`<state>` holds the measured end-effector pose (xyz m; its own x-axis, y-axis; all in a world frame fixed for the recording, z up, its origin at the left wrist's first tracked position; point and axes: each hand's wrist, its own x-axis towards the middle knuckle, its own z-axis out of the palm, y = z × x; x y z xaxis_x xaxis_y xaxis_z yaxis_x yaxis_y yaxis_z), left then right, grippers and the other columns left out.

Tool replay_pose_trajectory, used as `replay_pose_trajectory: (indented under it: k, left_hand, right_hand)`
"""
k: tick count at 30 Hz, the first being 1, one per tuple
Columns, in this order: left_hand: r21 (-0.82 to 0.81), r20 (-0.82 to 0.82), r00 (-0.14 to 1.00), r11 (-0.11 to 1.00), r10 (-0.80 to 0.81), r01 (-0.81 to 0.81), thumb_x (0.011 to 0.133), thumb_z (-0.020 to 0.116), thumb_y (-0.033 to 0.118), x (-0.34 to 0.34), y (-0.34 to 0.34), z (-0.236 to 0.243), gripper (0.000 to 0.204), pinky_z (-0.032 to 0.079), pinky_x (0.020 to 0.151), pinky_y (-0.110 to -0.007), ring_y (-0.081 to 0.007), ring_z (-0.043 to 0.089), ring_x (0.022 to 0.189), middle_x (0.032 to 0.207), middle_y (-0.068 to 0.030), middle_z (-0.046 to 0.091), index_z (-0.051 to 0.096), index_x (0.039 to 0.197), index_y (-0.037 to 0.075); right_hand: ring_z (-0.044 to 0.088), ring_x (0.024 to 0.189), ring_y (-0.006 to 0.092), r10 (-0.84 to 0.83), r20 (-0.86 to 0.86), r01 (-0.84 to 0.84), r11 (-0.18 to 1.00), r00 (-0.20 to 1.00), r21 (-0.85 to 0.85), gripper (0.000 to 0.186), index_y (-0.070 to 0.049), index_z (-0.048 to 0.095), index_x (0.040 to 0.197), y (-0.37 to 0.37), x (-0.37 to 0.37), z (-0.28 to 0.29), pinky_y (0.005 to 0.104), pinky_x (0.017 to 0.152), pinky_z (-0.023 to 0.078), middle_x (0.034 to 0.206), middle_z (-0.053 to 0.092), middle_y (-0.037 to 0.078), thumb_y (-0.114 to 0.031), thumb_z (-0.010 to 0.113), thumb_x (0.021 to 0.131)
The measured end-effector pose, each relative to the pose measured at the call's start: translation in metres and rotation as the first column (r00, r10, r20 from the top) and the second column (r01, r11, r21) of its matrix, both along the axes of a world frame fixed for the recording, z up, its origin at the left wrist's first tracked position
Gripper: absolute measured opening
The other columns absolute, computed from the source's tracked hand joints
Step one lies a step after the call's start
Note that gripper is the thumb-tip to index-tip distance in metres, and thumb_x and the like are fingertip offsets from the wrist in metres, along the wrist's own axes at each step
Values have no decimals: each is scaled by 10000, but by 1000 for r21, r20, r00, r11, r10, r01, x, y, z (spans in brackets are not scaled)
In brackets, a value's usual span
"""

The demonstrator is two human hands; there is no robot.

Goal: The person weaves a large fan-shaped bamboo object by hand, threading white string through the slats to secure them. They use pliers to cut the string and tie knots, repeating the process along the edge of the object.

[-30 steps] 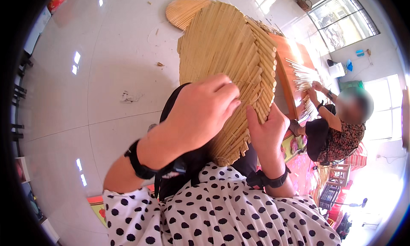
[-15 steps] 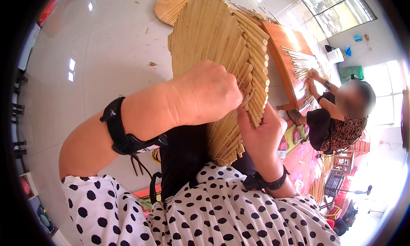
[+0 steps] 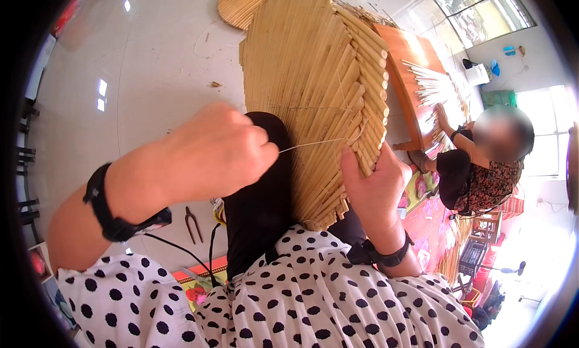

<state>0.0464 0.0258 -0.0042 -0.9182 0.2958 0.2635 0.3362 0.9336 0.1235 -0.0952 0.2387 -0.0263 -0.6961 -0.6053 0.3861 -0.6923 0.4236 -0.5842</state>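
A fan-shaped panel of pale straw-coloured stalks [image 3: 301, 64] stands on my lap, its right edge braided from thick overlapping stalk ends. My right hand [image 3: 379, 176] grips that edge low down, thumb on the near face and fingers behind it. A thin pale thread [image 3: 313, 144] runs taut from the braided edge to my left hand [image 3: 211, 152]. That hand is closed in a fist over my dark-clad knee, pinching the thread; its fingertips are hidden. Fine threads also cross the panel's face.
A pair of pliers [image 3: 193, 224] lies on the pale tiled floor at left. A similar round stalk piece [image 3: 241, 10] lies beyond the panel. At right, another person [image 3: 482, 167] handles thin stalks at an orange-brown table [image 3: 410, 52]. A black crate [image 3: 472, 258] stands behind.
My left hand has moved left and slightly down, away from the braided edge, drawing the thread out straight. My right hand keeps its hold on the panel. The pliers have come fully into view.
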Motion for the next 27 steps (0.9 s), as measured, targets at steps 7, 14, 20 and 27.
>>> replay_pose_trajectory:
  k: [7,14,20,27]
  left_hand:
    - [174,-442,849,956,290,-236,703,705,60,26,28,-6,124,440,450,-274,-167,597,583,738,-35,579,591,748,78]
    - [876,-424,844,387,329,289,920,692,26,-5,62,-40,124,580,614,-292,-192,711,727,946,-141,697,623,1023,30]
    - [908,-199,965,-339,171,247,1020,583,79,-28,81,-60,110,622,732,-339,-240,736,822,1012,-179,701,556,1108,18]
    - [962,-78,983,-247,165,118,1076,491,183,-23,78,-61,144,629,755,-346,-224,731,889,975,-148,697,476,1093,41]
  right_hand:
    - [565,551,305,-23,-21,25,997,1000,79,330,-6,586,856,3,-2,0,379,541,463,676,598,122,-208,823,748]
    - [455,521,230,-39,42,39,999,998,16,411,-11,510,800,4,1,-7,355,512,412,627,499,104,-209,860,713]
    - [516,606,194,-31,119,25,998,992,51,378,-9,549,888,6,4,-8,337,555,446,727,565,113,-171,846,720]
    - [586,1168,296,80,-274,-138,970,958,-200,708,-47,514,1362,16,6,-7,353,806,550,1360,548,168,-44,798,713]
